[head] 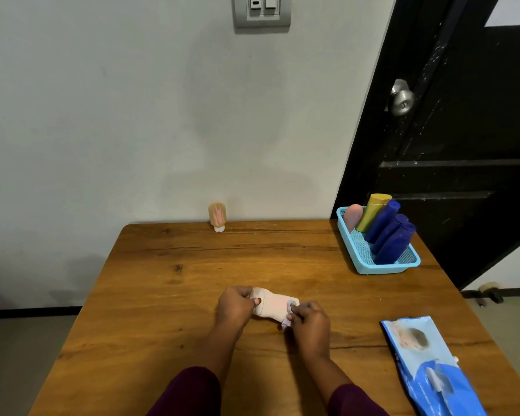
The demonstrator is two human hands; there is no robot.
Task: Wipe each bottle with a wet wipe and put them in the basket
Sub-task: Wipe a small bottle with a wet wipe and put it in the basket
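Note:
A pale pink bottle lies sideways just above the wooden table, held between both hands. My left hand grips its left end. My right hand presses a crumpled wet wipe against its right end. A second peach bottle stands cap-down at the table's far edge by the wall. The light blue basket at the far right holds three dark blue bottles, a yellow bottle and a pink one.
A blue pack of wet wipes lies at the near right of the table. A dark door with a metal knob stands behind the basket. The grey wall runs along the table's far edge.

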